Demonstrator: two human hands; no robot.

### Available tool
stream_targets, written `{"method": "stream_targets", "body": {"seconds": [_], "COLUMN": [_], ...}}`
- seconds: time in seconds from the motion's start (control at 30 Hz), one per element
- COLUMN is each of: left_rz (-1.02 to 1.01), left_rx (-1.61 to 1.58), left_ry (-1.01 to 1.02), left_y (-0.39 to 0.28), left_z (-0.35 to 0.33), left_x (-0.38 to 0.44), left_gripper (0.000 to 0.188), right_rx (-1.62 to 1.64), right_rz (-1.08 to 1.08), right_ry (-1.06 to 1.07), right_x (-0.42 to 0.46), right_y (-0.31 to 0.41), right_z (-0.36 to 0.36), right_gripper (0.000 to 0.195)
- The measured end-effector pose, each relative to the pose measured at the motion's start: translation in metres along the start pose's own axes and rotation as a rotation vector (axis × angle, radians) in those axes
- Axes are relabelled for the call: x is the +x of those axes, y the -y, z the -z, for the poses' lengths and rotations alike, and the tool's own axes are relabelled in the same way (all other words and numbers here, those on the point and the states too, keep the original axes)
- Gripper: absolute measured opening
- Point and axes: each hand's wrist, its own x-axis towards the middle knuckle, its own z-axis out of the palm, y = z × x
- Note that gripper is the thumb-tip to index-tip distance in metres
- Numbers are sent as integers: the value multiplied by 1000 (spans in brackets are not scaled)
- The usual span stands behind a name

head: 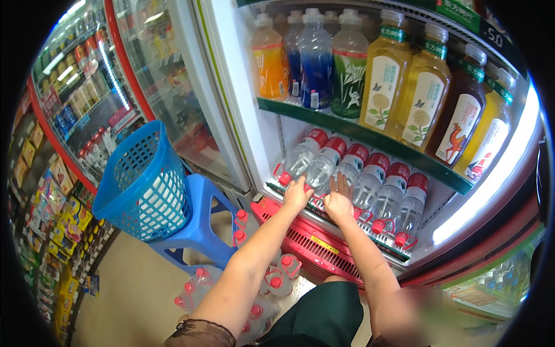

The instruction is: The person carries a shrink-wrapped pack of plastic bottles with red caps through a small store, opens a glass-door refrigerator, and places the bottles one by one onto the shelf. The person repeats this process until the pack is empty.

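Both of my hands reach to the bottom shelf of a refrigerated display case, where large water bottles with red caps and red carry loops lie in a row, caps towards me. My left hand is at the cap end of the second bottle from the left, a red cap showing beside its fingers; how firmly it grips is unclear. My right hand rests with fingers extended against the lower part of a neighbouring bottle, partly hiding it. On the shelf above stand upright drink bottles in several colours.
A blue plastic basket sits on a blue plastic stool at left. More red-capped water bottles stand on the floor before the fridge's red vent panel. Snack racks and a glass-door cooler line the left side.
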Motion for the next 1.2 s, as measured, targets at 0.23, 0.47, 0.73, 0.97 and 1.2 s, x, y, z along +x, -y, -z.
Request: {"method": "stream_targets", "body": {"seconds": [0.23, 0.47, 0.73, 0.97, 1.2], "left_rz": [-137, 415, 660, 312, 146], "left_rx": [-425, -582, -286, -224, -192], "left_ry": [-128, -457, -581, 6, 752], "left_y": [32, 182, 206, 213, 249], "left_z": [28, 93, 146, 79, 45], "left_x": [-109, -428, -576, -482, -444], "left_gripper": [67, 42, 27, 27, 52], "right_rx": [-88, -592, -367, 524, 494], "right_rz": [23, 370, 119, 186, 343], "right_ry": [55, 250, -125, 1, 754], "right_x": [1, 5, -6, -189, -363], "right_y": [3, 1, 9, 126, 203], "right_z": [-14, 3, -24, -16, -13], "right_gripper": [59, 42, 50, 46, 69]}}
